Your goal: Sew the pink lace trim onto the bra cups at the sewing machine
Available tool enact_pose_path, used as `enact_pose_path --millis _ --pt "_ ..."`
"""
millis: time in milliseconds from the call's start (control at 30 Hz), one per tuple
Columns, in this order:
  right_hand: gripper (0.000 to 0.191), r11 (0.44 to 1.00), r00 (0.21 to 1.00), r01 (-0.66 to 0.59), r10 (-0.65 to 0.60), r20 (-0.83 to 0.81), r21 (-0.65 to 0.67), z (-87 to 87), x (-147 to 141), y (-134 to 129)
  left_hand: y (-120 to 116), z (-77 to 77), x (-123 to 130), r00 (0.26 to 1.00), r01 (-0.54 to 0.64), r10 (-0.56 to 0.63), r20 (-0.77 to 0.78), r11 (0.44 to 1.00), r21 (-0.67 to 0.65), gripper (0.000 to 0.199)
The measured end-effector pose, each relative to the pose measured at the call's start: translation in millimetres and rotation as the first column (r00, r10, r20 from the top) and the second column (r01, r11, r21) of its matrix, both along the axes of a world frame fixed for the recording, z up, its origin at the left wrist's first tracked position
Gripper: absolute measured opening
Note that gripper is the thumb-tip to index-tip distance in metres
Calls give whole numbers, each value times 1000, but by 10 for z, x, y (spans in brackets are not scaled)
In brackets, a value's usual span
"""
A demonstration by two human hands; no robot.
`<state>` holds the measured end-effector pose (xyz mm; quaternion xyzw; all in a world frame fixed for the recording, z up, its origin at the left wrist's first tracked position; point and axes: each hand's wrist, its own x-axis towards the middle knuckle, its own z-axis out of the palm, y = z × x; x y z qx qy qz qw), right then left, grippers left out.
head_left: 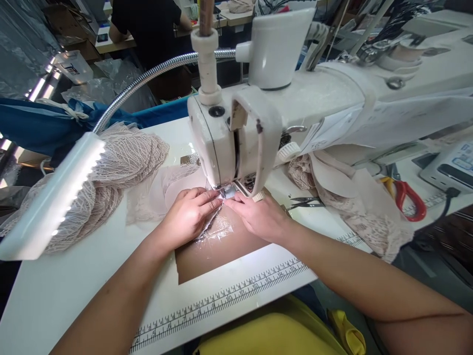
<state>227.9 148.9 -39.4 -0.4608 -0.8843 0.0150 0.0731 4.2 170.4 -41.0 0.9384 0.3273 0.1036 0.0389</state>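
Pressing pale beige, sheer lace fabric (158, 193) onto the white table (92, 291), under the white, rounded sewing-machine head (210, 138), with flattened left hand (187, 214) and unclearly gripping right hand (260, 216), probably handling light, soft, snag-prone, best being held by edges.

the left hand (190, 215) and the right hand (260, 214) lie palm down at the needle area of a white sewing machine (216, 140), fingertips close together; whatever they press on there is mostly hidden. beneath them a brown sheet (210, 264) with shiny clear tape (220, 230) covers part of the white desk (84, 286), whose front edge carries a printed ruler (221, 306). to the left, stacked lace pieces (129, 155) lie behind a lit lamp (55, 197). small dark snips (314, 201) lie near the right hand, with more lace fabric (369, 199) and red-handled scissors (399, 193) beyond. at the back is a person in a black top (146, 32).
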Motion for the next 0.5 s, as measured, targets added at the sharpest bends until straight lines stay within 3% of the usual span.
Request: enact_pose_path --millis 500 --pt "35 998 983 -66 67 -168 15 -60 60 13 8 -1 2 994 -107 108 -32 994 30 33"
